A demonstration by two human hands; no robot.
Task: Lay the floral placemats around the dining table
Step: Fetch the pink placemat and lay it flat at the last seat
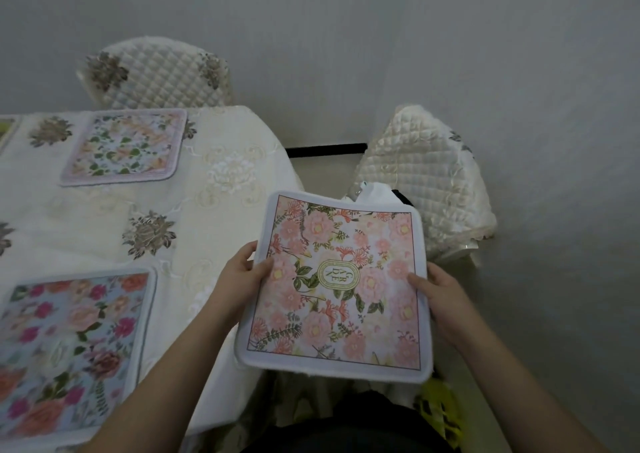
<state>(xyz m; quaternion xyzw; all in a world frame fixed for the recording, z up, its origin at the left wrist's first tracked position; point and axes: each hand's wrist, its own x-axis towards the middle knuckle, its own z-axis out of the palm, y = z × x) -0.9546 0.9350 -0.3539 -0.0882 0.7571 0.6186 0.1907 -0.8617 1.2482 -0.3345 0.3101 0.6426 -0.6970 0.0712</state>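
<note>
Placemat (pixel 337 279) with pink flowers is held in the air off the bench's (pixel 221 182) right edge, not yet laid; left hand (pixel 239 272) grips its left edge, thumb on top, and right hand (pixel 440 296) grips its right edge, both grips closed on it; two other mats are already down: a pale green-leaf mat (pixel 126 146) by the far edge and a blue-ground rose mat (pixel 69 345) by the near edge; step in hand is likely placing the third mat; the next move calls for swinging it left over the bench's right end, squaring it to the edge and laying it flat; quilted chair (pixel 429 182) stands right of the bench.
</note>
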